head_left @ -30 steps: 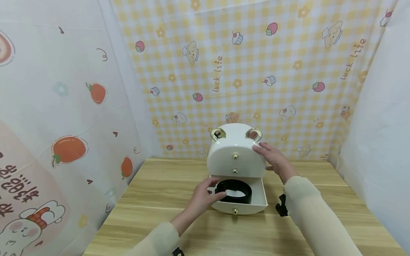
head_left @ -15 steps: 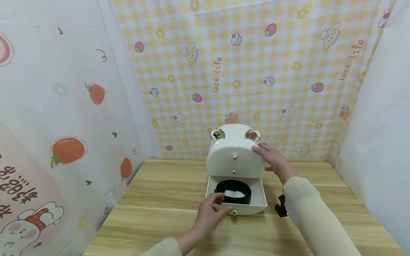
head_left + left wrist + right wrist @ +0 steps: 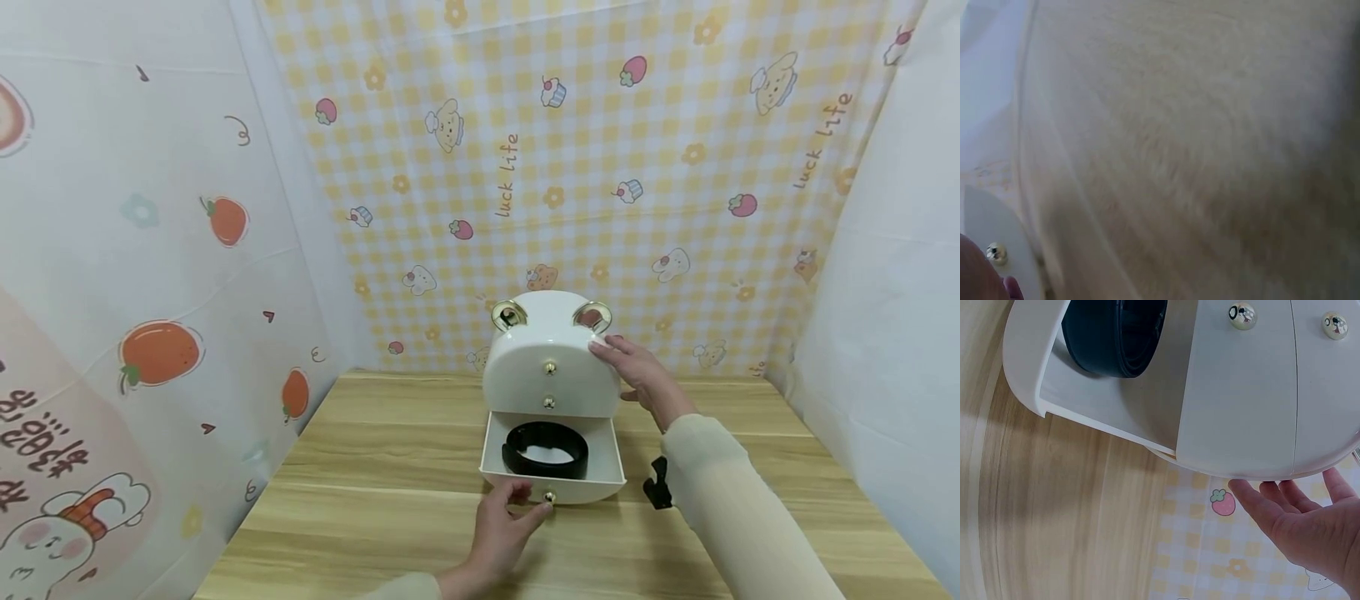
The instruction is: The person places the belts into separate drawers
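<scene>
A white bear-eared drawer box [image 3: 551, 375] stands on the table, its bottom drawer [image 3: 604, 454] pulled out. Inside that drawer lies a coiled black belt [image 3: 577, 462], also visible in the right wrist view as a dark coil [image 3: 1100, 344]. My left hand [image 3: 497, 529] is at the drawer's front, thumb beside the gold knob [image 3: 549, 497] and bent fingers by the front's upper edge; a gap shows between thumb and fingers. My right hand [image 3: 651, 382] rests on the box's right side with extended fingertips [image 3: 1244, 490] touching it.
Two gold-rimmed ears [image 3: 510, 315] top the box. Its upper drawers carry gold knobs [image 3: 550, 367] and stay closed. A black wrist mount [image 3: 657, 485] hangs by the right sleeve. Patterned cloth [image 3: 555, 167] hangs behind the wooden table [image 3: 390, 467].
My left hand has left the belt's left side and come down and slightly right to the drawer's front, near its knob. The right hand stays against the box.
</scene>
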Demonstrator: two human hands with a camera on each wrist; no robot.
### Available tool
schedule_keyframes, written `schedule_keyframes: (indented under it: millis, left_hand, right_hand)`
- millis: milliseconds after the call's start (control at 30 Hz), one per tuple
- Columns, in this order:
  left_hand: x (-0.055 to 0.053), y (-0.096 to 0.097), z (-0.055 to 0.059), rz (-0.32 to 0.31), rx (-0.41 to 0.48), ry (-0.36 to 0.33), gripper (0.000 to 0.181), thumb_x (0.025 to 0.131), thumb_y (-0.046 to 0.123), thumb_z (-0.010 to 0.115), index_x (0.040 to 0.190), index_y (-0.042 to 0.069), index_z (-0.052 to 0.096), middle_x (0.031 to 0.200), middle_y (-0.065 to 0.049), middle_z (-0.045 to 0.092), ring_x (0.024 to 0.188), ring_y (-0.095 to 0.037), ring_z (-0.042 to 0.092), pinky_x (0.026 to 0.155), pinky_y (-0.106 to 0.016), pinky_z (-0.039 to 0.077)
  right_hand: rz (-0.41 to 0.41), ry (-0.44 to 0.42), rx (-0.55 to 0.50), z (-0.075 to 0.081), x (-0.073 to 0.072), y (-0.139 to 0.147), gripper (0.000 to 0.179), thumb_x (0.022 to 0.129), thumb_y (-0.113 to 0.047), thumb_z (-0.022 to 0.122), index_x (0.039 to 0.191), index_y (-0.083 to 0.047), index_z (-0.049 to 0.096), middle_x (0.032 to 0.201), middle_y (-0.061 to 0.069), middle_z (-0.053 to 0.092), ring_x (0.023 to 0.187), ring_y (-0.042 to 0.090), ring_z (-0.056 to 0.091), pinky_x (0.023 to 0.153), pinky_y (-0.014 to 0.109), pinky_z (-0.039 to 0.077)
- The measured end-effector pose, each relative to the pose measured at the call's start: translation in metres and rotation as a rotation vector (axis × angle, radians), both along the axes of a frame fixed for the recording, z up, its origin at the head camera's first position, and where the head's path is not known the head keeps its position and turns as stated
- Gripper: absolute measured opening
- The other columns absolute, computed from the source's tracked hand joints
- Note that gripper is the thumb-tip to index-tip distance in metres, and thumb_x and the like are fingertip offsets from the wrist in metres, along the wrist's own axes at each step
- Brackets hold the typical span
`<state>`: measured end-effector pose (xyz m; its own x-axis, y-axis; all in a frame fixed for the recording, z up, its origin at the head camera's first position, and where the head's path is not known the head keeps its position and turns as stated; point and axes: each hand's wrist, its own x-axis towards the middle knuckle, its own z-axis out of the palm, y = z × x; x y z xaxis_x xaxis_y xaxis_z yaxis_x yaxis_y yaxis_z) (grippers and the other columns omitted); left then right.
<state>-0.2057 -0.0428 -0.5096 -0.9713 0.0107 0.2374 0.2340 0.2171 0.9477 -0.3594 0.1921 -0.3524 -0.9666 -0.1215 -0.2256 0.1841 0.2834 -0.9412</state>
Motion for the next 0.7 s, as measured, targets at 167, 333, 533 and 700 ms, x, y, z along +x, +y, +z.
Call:
schedule_keyframes:
  millis: [167,333,533,700]
  left_hand:
    - [-0.001,0.009,-0.012,0.081,0.036,-0.007,0.032,0.079,0.018,0.084,0.104,0.006,0.067,0.101,-0.005,0.066,0.094,-0.025,0.061,0.083,-0.033,0.051]
    - [0.001,0.018,-0.019,0.125,0.048,-0.013,0.033,0.078,0.020,0.085,0.101,0.006,0.067,0.097,-0.003,0.066,0.091,-0.025,0.062,0.082,-0.031,0.051]
    - [-0.002,0.026,-0.023,0.184,0.065,-0.048,0.030,0.077,0.019,0.085,0.099,0.008,0.069,0.092,-0.001,0.066,0.085,-0.015,0.062,0.078,-0.026,0.051]
    - [-0.005,0.032,-0.026,0.208,0.102,-0.072,0.026,0.077,0.015,0.084,0.096,0.008,0.068,0.088,0.002,0.068,0.077,-0.008,0.064,0.070,-0.023,0.053]
  right_hand:
    - [-0.002,-0.002,-0.004,0.000,0.001,0.000,0.083,0.097,-0.052,0.056,0.159,-0.014,0.017,0.166,0.008,-0.005,0.148,0.043,0.008,0.107,0.068,0.027]
    - [-0.011,-0.006,-0.009,-0.001,0.001,-0.001,0.083,0.097,-0.052,0.056,0.159,-0.014,0.018,0.166,0.008,-0.004,0.148,0.042,0.009,0.108,0.067,0.026]
    - [-0.006,-0.005,-0.004,-0.001,0.001,0.000,0.082,0.098,-0.052,0.055,0.160,-0.015,0.016,0.166,0.011,-0.003,0.147,0.043,0.010,0.108,0.067,0.027]
    - [-0.004,-0.004,-0.002,-0.001,0.001,0.000,0.082,0.098,-0.052,0.055,0.160,-0.015,0.016,0.166,0.013,-0.003,0.147,0.043,0.011,0.107,0.066,0.028]
